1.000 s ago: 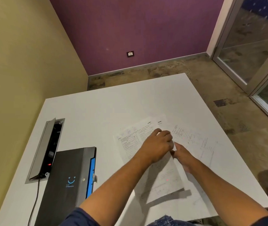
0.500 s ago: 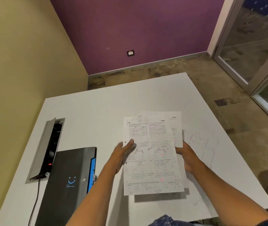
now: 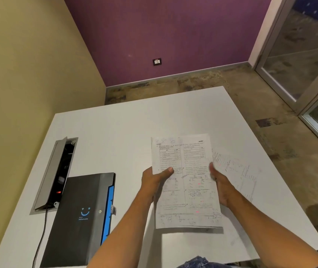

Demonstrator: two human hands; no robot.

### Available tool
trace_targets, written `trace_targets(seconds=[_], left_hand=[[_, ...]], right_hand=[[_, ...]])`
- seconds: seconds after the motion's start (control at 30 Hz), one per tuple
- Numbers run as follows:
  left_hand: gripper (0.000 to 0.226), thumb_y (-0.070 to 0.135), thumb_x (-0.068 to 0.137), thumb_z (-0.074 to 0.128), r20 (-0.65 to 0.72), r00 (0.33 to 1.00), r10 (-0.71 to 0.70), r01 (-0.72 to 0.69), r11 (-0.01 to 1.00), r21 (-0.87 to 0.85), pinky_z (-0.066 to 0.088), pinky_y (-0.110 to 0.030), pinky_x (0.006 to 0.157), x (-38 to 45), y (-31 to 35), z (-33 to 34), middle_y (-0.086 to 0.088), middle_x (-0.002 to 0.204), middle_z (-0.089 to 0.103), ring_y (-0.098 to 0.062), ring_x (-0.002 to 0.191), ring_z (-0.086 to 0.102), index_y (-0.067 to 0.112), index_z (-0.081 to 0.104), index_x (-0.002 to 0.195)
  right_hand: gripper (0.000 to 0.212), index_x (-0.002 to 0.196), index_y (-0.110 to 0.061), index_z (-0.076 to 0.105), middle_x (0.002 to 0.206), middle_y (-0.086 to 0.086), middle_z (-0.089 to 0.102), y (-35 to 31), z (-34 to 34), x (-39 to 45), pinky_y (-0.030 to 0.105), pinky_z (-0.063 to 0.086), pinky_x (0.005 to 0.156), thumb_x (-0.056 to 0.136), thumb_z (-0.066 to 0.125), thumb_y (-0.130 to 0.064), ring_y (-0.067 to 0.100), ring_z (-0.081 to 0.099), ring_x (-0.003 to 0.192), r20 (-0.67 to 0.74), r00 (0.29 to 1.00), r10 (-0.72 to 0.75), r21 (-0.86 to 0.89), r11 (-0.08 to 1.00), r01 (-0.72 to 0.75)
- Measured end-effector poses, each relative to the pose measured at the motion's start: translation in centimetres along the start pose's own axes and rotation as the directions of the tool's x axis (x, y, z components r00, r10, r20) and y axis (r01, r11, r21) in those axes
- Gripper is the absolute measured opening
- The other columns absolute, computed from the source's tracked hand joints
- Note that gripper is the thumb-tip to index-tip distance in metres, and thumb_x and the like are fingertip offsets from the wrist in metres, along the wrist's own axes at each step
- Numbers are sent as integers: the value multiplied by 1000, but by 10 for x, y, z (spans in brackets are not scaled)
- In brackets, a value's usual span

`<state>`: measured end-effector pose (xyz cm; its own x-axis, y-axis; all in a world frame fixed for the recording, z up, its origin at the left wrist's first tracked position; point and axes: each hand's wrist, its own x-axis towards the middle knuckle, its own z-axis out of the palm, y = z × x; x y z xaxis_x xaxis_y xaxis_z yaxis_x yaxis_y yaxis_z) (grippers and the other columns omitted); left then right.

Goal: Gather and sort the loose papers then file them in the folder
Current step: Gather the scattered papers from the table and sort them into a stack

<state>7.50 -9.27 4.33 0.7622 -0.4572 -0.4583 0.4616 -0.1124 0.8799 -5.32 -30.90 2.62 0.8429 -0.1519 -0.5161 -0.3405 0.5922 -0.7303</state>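
Holding a stack of printed papers (image 3: 186, 182) between them, the left hand (image 3: 155, 179) and right hand (image 3: 219, 182) sit above the white table (image 3: 115, 136), each at one long side of the stack. The left hand pinches the left edge, thumb (image 3: 166, 170) lying across the printed face and fingers hidden behind. The right hand presses its palm and fingers along the right edge; its fingers are blurred, so whether they curl round the sheets cannot be told. To the left of the left hand, well apart, lies a dark grey folder (image 3: 80, 219) with a blue spine edge and a small smiling-face mark, closed and flat. Beyond the folder's far left corner an open cable box (image 3: 57, 173) is set into the tabletop, its lid tilted up and a black cable (image 3: 41, 235) running from it toward the near edge. Just right of the right hand, one loose sheet (image 3: 237, 175) with faint writing lies flat on the table, partly under the wrist. The stack's long axis runs away from the person, its heading at the far end and its near short edge raised over the table with a shadow beneath. Bare tabletop stretches beyond the stack toward the far edge and between left hand and folder; the right table edge lies past the loose sheet.
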Motion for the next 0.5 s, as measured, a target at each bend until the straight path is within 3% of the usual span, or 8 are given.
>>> trace_targets(seconds=[0.07,0.13,0.2,0.27,0.37,0.5], left_hand=[[51,25,68,98,67,997,26,-28,999,37,64,-35,80,-1,3,10,-4,115,79,-25,104,77,21,78,115],[53,25,66,98,115,990,77,-97,979,179,62,-27,79,-2,8,20,4,112,79,-16,103,76,24,76,114],[49,34,69,95,197,973,121,-182,927,328,62,-24,79,-5,11,27,10,110,79,-8,100,75,31,74,113],[45,46,73,88,241,960,143,-243,851,465,62,-25,81,-8,10,29,11,108,77,-6,98,74,34,71,113],[45,40,79,82,192,966,173,-256,743,618,62,-32,85,-10,-5,25,10,108,73,-12,99,71,31,65,120],[53,38,85,72,165,982,91,-187,547,816,56,-42,96,-5,-27,11,-1,127,68,-22,113,66,19,60,134]], right_hand=[[76,125,-23,71,122,2,77,-1,-5,1,36,61,91,59,97,-51,22,72,118,-10,994,-106,-167,981,102],[61,122,-19,75,125,12,75,-2,-13,1,45,60,95,65,96,-24,32,71,118,-31,975,-222,-233,950,209],[54,117,-16,77,119,15,76,-4,-24,-4,47,62,88,65,94,-17,34,73,111,-110,940,-323,-226,929,293],[48,109,-21,80,111,10,79,-6,-35,-13,38,64,79,64,95,-13,27,77,103,-171,903,-395,-222,908,355],[50,102,-28,80,105,2,80,-1,-45,-25,26,61,70,59,96,-7,16,77,94,-169,912,-374,-237,913,331],[60,115,-19,71,106,0,80,23,-44,-27,22,61,69,63,97,-4,14,76,95,-206,940,-271,-251,943,217]])
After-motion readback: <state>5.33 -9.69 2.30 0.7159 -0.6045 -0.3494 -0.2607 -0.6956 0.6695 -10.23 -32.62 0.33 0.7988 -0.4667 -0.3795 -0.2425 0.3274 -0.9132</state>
